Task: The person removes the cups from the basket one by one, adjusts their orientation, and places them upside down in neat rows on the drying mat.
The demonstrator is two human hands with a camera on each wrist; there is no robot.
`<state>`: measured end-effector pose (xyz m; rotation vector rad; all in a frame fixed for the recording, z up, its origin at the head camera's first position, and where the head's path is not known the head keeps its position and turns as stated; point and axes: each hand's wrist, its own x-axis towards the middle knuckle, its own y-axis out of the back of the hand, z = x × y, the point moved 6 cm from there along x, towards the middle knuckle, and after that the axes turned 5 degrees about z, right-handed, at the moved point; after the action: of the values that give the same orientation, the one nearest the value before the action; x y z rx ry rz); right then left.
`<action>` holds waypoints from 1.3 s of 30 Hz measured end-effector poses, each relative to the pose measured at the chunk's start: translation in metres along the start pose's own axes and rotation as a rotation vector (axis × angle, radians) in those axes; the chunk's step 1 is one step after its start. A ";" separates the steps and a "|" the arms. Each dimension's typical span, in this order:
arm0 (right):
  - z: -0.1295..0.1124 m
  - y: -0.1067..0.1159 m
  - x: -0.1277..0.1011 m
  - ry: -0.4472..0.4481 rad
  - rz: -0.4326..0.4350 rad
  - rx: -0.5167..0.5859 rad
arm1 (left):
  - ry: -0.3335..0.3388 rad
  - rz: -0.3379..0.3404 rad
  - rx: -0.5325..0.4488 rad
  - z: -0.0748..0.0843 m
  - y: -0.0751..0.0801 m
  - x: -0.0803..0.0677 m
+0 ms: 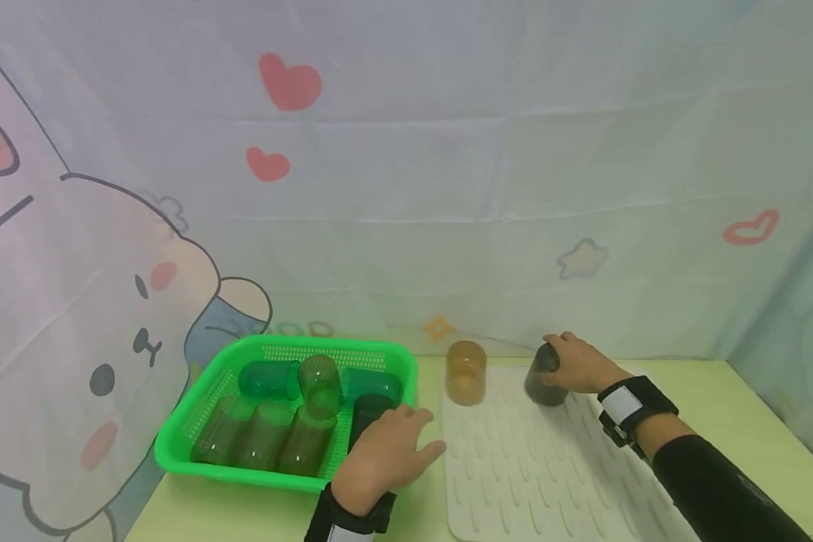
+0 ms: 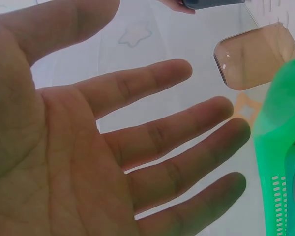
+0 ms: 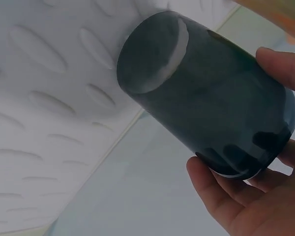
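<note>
While the right hand (image 1: pixel 578 363) curls its fingers (image 3: pixel 221 196) round a dark grey translucent plastic cup (image 1: pixel 544 375) standing upside down at the far edge of the white ribbed drying mat (image 1: pixel 535 467), the left hand (image 1: pixel 386 452) hovers empty with fingers (image 2: pixel 187 118) spread straight, just beside the green plastic basket (image 1: pixel 196 421) of greenish cups. An amber translucent cup (image 1: pixel 465 373) stands inverted on the mat, near the dark one, on the pale green desk (image 1: pixel 738 406).

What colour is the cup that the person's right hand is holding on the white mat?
The cup is dark smoky grey, see-through; the right wrist view shows it best.
</note>
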<state>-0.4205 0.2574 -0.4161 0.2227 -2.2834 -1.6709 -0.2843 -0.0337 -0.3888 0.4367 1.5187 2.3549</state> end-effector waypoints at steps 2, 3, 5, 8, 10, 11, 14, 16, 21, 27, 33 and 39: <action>0.003 -0.004 0.002 -0.014 -0.013 0.007 | -0.001 -0.002 0.007 0.000 0.000 0.000; 0.004 -0.006 0.002 -0.021 -0.019 0.010 | -0.001 -0.003 0.011 0.001 0.000 -0.001; 0.006 -0.008 0.003 -0.030 -0.026 0.021 | 0.003 -0.006 0.011 0.001 0.000 -0.001; 0.008 -0.009 0.004 -0.037 -0.026 0.024 | -0.001 -0.004 0.009 0.002 0.000 -0.001; 0.009 -0.009 0.003 -0.042 -0.022 0.029 | -0.004 0.000 0.009 0.004 0.000 -0.001; 0.009 -0.009 0.002 -0.042 -0.017 0.031 | -0.007 0.002 0.013 0.004 0.000 -0.001; 0.008 -0.008 -0.002 -0.038 0.000 0.043 | -0.004 0.000 0.027 0.007 -0.001 -0.002; 0.005 -0.003 -0.008 -0.028 0.023 0.055 | -0.002 -0.008 0.035 0.009 -0.002 -0.004; -0.006 0.021 -0.034 -0.013 0.127 0.097 | -0.025 -0.022 0.032 0.016 -0.005 -0.006; -0.015 0.030 -0.068 -0.040 0.165 0.133 | -0.046 -0.048 0.053 0.015 -0.002 -0.011; -0.019 0.016 -0.097 -0.109 0.131 0.156 | -0.085 -0.047 0.114 0.011 0.016 -0.019; -0.021 0.009 -0.117 -0.171 0.099 0.166 | -0.108 -0.071 0.125 0.002 0.036 -0.022</action>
<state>-0.3031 0.2757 -0.4192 0.0013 -2.5165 -1.5050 -0.2673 -0.0554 -0.3569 0.5223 1.6086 2.1550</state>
